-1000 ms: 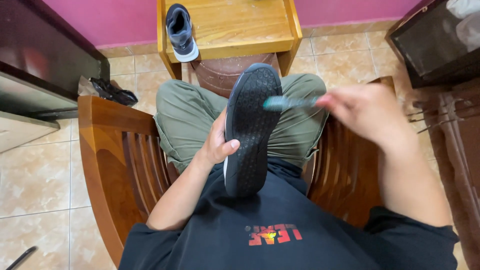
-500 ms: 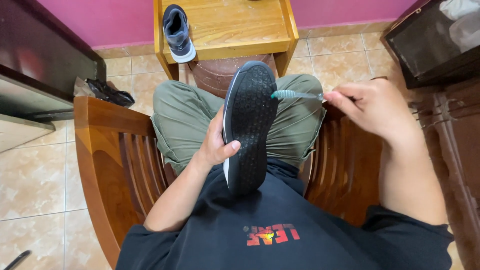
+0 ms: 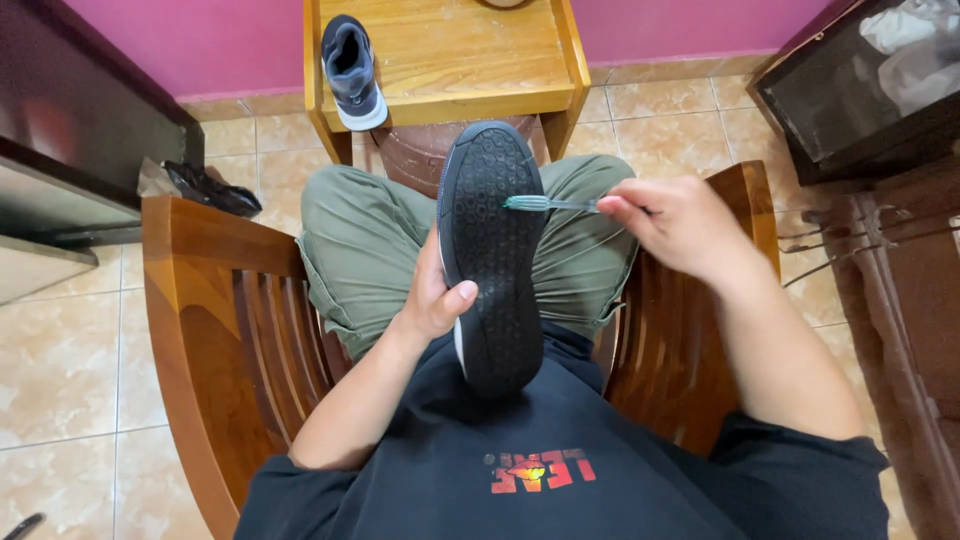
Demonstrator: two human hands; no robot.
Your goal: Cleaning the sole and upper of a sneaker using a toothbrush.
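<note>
From the head view I see the left hand (image 3: 435, 300) closed around the side of a dark shoe (image 3: 492, 255), thumb lying across the edge of the sole, the fingers hidden behind the upper. The shoe is held upright over the lap, sole facing the camera, toe end up and heel end down against the black shirt (image 3: 560, 470). The sole shows a fine tread pattern with a pale rim along its left edge. The right hand (image 3: 680, 225) is pinched shut on the handle of a toothbrush (image 3: 545, 204); the handle runs level, to the left, and the teal brush head touches the sole near its upper right edge. I cannot tell how many fingers bear on the handle, since the hand covers its end. The person sits in a wooden chair (image 3: 200, 300) with slatted sides, legs in green trousers (image 3: 365, 245). A second shoe (image 3: 352, 70), grey with a white sole, stands at the left edge of a wooden table (image 3: 470, 55) just ahead of the knees, opening facing up. A dark cabinet (image 3: 80, 140) stands to the left and a dark box (image 3: 860, 90) to the right, both on the tiled floor (image 3: 60, 370).
</note>
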